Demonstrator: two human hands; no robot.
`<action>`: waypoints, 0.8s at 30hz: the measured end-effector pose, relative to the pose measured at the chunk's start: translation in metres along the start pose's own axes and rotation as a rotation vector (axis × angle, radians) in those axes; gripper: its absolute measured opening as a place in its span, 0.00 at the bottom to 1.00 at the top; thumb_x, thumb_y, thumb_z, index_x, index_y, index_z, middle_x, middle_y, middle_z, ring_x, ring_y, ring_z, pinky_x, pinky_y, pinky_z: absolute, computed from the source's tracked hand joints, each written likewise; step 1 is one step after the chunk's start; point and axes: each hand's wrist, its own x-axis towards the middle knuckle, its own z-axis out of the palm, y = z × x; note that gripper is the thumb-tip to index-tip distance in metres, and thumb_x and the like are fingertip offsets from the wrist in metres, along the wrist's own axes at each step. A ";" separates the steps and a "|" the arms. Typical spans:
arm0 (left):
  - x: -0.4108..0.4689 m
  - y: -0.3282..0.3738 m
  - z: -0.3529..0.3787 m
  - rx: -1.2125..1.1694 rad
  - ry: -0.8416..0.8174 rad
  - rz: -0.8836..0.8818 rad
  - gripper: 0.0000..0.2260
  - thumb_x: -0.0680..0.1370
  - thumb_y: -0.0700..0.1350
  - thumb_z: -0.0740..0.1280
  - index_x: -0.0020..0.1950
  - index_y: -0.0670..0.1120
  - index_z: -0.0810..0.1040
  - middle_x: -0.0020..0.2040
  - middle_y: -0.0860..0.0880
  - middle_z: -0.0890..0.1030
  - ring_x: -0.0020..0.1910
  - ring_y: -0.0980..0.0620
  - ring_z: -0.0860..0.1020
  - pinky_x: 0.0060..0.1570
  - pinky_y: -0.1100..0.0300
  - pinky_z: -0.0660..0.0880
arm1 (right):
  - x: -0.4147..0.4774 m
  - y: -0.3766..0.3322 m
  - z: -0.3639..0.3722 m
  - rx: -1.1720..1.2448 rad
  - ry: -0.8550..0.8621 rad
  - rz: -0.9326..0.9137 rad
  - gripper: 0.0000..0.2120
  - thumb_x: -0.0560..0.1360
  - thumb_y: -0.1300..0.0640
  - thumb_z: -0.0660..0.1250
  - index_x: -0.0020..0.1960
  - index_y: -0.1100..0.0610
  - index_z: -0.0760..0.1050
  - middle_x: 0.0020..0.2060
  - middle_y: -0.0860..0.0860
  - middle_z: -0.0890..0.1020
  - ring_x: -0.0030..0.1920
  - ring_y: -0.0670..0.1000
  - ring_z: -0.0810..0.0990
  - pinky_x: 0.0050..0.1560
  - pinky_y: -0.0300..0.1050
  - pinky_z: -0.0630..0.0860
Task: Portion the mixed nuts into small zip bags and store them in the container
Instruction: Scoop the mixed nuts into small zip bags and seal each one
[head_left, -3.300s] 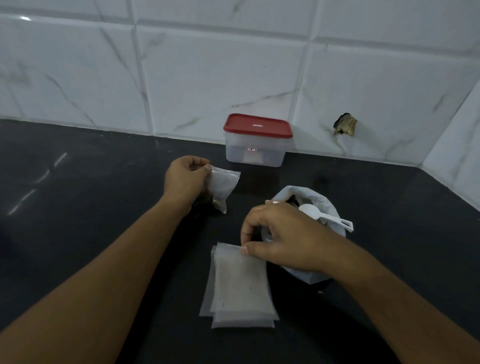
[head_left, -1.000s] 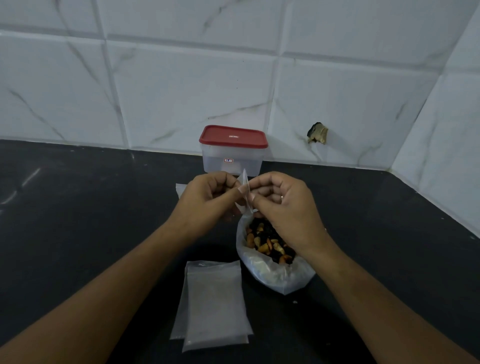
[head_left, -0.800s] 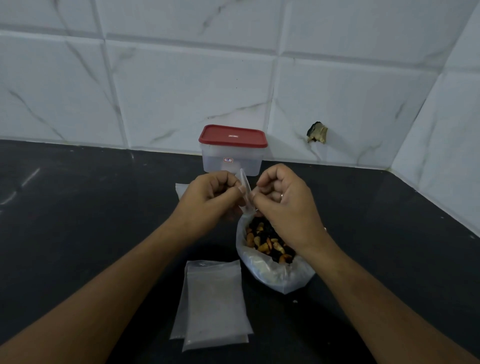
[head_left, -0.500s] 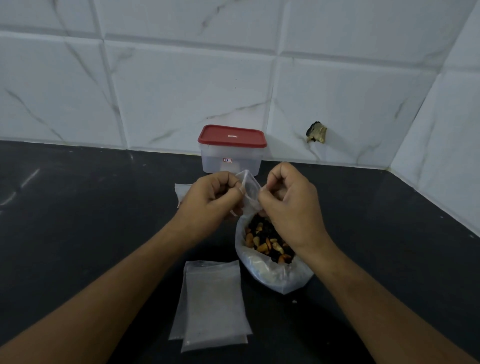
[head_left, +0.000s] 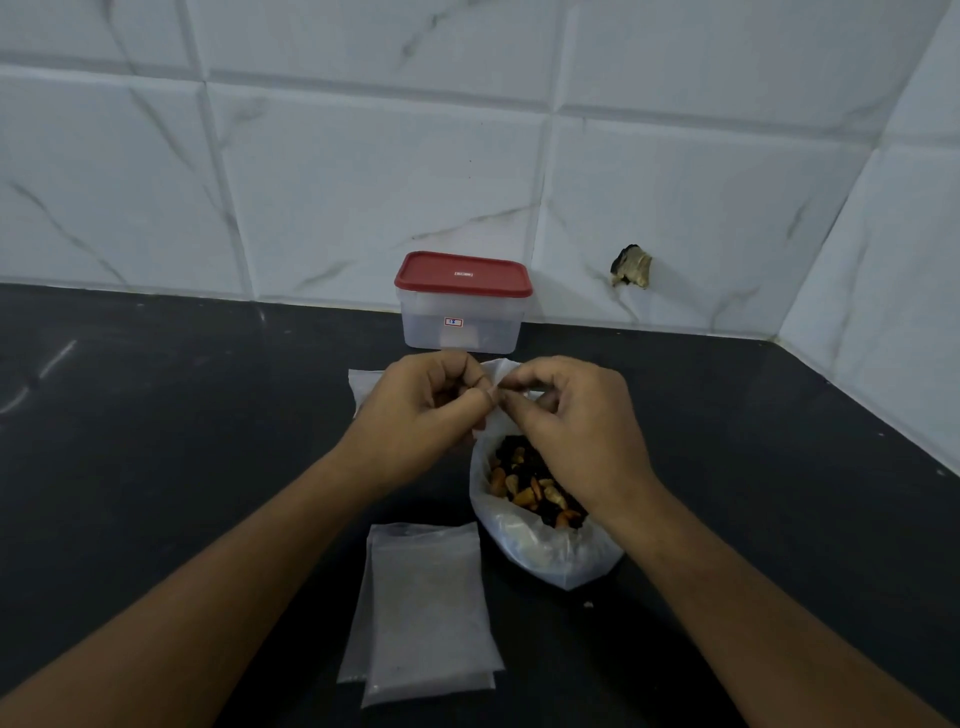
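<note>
My left hand (head_left: 415, 415) and my right hand (head_left: 571, 421) meet above the counter, both pinching the top edge of a small clear zip bag (head_left: 496, 371). Just below them stands an open white plastic bag of mixed nuts (head_left: 530, 488). A flat stack of empty zip bags (head_left: 426, 613) lies near me. A clear container with a shut red lid (head_left: 462, 304) stands by the wall behind my hands. Another small bag (head_left: 361, 384) lies on the counter, partly hidden behind my left hand.
The black counter (head_left: 156, 441) runs to a white tiled wall (head_left: 363, 182) at the back and on the right. A chipped hole (head_left: 631, 266) shows in the back tiles. A small crumb (head_left: 588, 605) lies beside the nut bag.
My left hand set a filled bag down at the back left. My right hand took a new zip bag from the stack. Both hands now work its top edge over the nuts.
</note>
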 end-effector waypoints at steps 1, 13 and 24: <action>-0.001 0.001 0.000 -0.001 0.002 0.020 0.06 0.81 0.39 0.67 0.46 0.40 0.81 0.36 0.48 0.82 0.34 0.56 0.79 0.36 0.64 0.75 | 0.000 0.000 -0.001 0.021 0.011 0.009 0.03 0.77 0.56 0.76 0.50 0.50 0.87 0.42 0.41 0.87 0.39 0.41 0.84 0.42 0.41 0.82; 0.001 -0.016 -0.012 0.470 0.011 0.223 0.39 0.73 0.54 0.77 0.80 0.54 0.62 0.75 0.60 0.66 0.75 0.57 0.65 0.71 0.56 0.67 | 0.002 0.003 -0.002 0.177 0.063 0.059 0.04 0.78 0.53 0.76 0.45 0.52 0.86 0.37 0.42 0.85 0.41 0.46 0.85 0.43 0.46 0.83; 0.002 -0.020 -0.010 0.578 0.019 0.285 0.32 0.73 0.53 0.78 0.75 0.52 0.72 0.69 0.56 0.76 0.69 0.59 0.70 0.64 0.58 0.72 | 0.004 0.011 0.005 0.168 -0.065 0.028 0.08 0.78 0.65 0.70 0.48 0.57 0.86 0.41 0.45 0.84 0.42 0.44 0.82 0.43 0.37 0.76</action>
